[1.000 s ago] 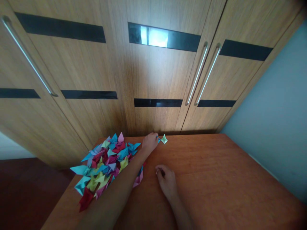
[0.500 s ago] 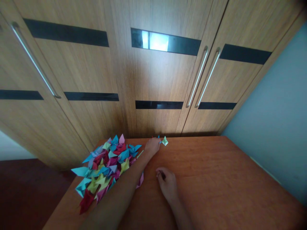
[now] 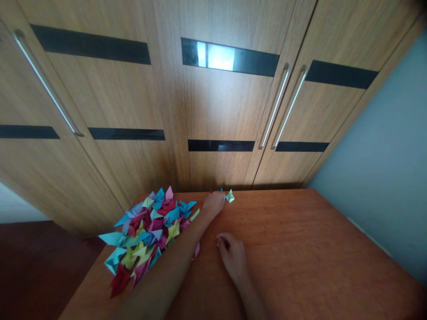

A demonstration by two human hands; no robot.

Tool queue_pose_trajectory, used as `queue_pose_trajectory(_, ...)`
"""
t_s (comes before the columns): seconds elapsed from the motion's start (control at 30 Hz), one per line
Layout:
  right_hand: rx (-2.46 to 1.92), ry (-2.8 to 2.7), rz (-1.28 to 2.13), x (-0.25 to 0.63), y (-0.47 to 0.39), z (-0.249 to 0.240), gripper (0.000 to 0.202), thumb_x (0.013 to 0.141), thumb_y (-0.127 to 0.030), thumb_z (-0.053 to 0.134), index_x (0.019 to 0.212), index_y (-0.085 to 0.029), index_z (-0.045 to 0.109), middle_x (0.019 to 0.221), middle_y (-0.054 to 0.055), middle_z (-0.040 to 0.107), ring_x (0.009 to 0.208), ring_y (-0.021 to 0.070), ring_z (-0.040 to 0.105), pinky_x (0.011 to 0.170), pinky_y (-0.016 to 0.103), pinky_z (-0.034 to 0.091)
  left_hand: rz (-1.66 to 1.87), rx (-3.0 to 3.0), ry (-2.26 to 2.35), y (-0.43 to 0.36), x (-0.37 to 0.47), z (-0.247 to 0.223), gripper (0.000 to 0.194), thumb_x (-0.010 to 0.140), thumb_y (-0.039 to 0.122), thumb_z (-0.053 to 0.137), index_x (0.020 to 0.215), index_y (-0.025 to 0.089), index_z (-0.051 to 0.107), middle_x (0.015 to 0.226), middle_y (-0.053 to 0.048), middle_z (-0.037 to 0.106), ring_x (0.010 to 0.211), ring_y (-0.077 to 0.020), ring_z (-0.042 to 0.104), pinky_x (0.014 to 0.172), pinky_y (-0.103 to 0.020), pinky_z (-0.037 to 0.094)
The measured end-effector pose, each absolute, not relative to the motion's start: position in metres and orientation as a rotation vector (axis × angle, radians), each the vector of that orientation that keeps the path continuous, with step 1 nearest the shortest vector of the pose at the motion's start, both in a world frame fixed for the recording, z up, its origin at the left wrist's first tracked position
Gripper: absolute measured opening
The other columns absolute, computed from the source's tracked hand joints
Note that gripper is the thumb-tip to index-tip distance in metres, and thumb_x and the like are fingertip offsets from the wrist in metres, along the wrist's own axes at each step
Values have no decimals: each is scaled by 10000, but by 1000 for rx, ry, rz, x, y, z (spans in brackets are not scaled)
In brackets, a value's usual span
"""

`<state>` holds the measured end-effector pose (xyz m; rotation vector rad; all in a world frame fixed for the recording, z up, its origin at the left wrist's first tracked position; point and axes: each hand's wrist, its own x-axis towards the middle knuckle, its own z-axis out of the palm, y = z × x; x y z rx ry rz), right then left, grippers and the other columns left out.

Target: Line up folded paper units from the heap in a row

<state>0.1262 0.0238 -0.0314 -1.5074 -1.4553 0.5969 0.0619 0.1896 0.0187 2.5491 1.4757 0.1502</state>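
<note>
Reaching with the left hand (image 3: pixel 214 203) to the lower middle of the frame, close to the far edge of the reddish-brown table (image 3: pixel 300 240), and pointing the fingers toward the right of the frame. Bringing the fingertips to a small blue paper piece (image 3: pixel 222 190), showing only in part behind the knuckles. Cannot tell gripping from mere touching here, with the fingertips hidden. Having a pale green folded paper (image 3: pixel 230 196) just to the right of the same fingertips, standing on the table with one point up. Showing also a tiny red tip (image 3: pixel 211 191) right behind the back of this hand.

Passing the left forearm (image 3: pixel 173 262) in front of the right part of a heap of folded paper pieces (image 3: pixel 156 224), spreading over the lower left of the frame in turquoise, blue, red, pink, lilac and yellow-green.

Curling the right hand (image 3: pixel 232 253) loosely, lower in the frame and slightly right of centre, leaving a narrow gap between thumb and fingers. Cannot tell about anything held inside. Lying to the right of the heap, apart from it, and well below the pale green folded paper.

Facing wooden cabinet doors (image 3: pixel 220 106) across the upper frame.
</note>
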Motion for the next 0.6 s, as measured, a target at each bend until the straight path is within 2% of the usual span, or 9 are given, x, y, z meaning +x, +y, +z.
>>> queue_pose_trajectory(0.13,-1516,-1456,596,126,23,-31,241,804,-184,446,866,-221,676,816,24,681,758,172,625,718,264,461,177,2531,1506,184,62,29,278,898,314,531,1130,163,557,1136,-79,584,962,-199,593,820,-401,504)
queue_pose_trajectory(0.23,-1516,-1456,595,126,22,-30,239,803,-184,446,863,-218,674,822,25,681,764,170,625,719,261,460,249,2529,1535,177,54,43,216,909,300,497,1048,175,604,1053,-93,633,973,-212,600,840,-365,478)
queue_pose_trajectory(0.33,-1521,-1463,598,126,23,-29,235,801,-180,442,850,-216,670,821,26,681,762,168,626,711,255,461,345,2525,1561,162,37,62,230,910,308,463,1051,203,611,1036,-99,652,986,-222,605,837,-330,459)
queue_pose_trajectory(0.47,-1529,-1483,579,127,23,-30,247,797,-173,434,863,-212,669,835,33,684,780,170,629,726,257,461,444,2532,1557,124,-3,82,248,904,310,443,1074,230,605,1008,-65,670,948,-209,623,818,-297,457)
queue_pose_trajectory(0.6,-1532,-1515,556,127,22,-32,249,804,-194,433,868,-215,673,858,37,687,802,175,630,742,264,461,619,2486,1533,68,-53,79,247,880,275,455,1050,227,628,1005,-54,672,883,-188,643,783,-273,482)
